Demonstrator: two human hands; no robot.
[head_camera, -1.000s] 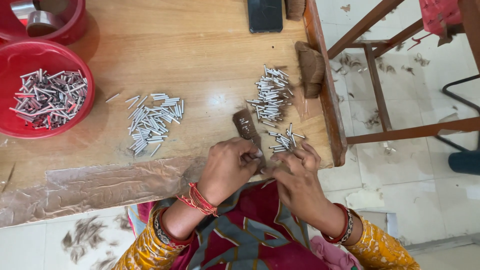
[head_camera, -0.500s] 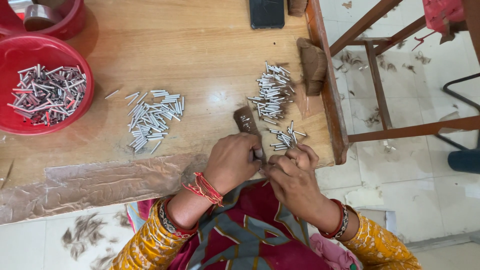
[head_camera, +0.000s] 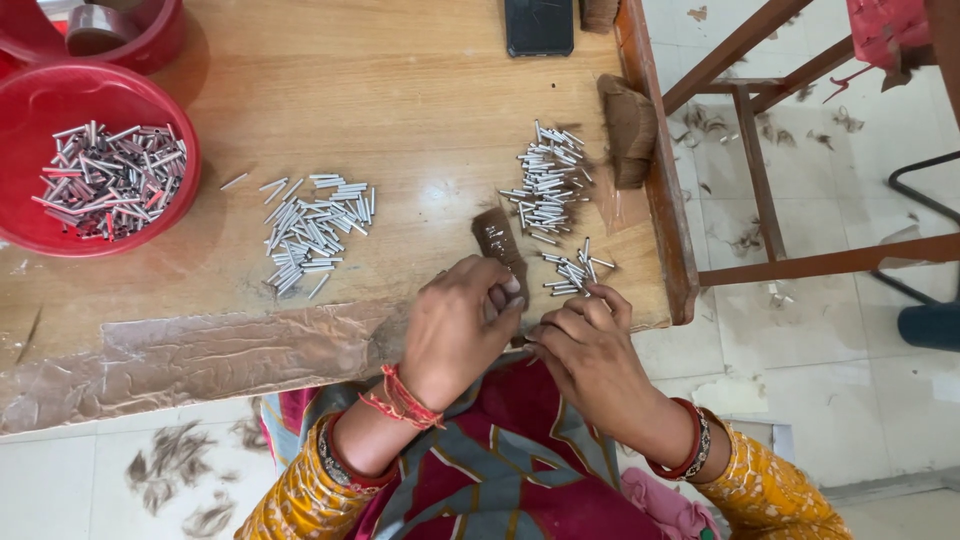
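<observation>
Brown hair strip lies at the near edge of the wooden surface, its near end under your left hand, whose fingers are curled down onto it. Your right hand sits just beside, fingers pinched together at the strip's near end; what they pinch is too small to tell. Small metal tubes lie just right of the strip, a larger pile beyond them, another pile to the left. Far left, a red bowl holds more tubes.
</observation>
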